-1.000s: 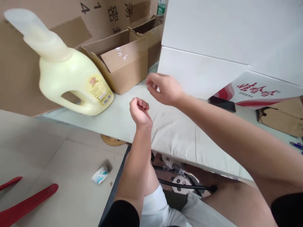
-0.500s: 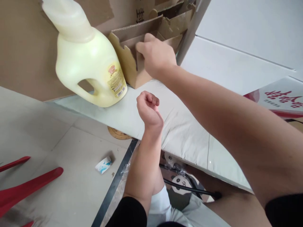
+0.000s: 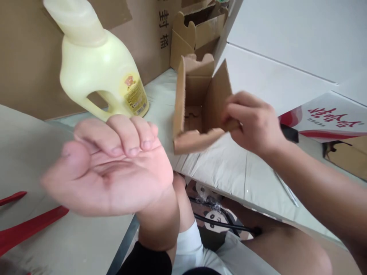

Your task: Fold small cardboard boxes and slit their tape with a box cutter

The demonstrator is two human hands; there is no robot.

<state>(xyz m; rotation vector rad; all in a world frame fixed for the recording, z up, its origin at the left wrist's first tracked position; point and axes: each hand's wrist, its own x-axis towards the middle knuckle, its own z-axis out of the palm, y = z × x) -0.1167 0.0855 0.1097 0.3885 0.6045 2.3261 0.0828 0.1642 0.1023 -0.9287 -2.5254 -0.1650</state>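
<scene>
Cardboard box (image 3: 197, 143), top open, sits in front of the person, over the table (image 3: 223, 164) and angled toward the body; its underside is hidden, so cannot tell if it rests or is lifted. Right hand (image 3: 254, 122): grip closed on the box's near right corner, thumb toward the person's side, fingers partly blurred. Left hand (image 3: 114, 168): palm up, fingers loosely curled with thumb apart, nothing in it, not touching the box, close to the camera. To handle this well: pinch the wall low and firmly, since thin card with cut-out edges likely bends when held at one corner only; left hand would serve best on the opposite wall, so the box stays square. Swing wide of the yellow jug (image 3: 97, 72), which stands just left, and of the second box (image 3: 210, 32) behind. Table wears a pale, wrinkled cover; big printed carton (image 3: 143, 34) makes a wall at the back, white panels (image 3: 269, 80) stand on the right. Farther right: red-and-white pack (image 3: 329, 118), a dark flat object (image 3: 289, 133) partly behind the right hand's wrist, brown cardboard piece (image 3: 349, 154). Under the table edge: panda-print thing (image 3: 217, 216) and a black bar, beside the person's knees. Lower left: pale floor (image 3: 83, 244), red prongs (image 3: 34, 229), whole shape out of frame.
</scene>
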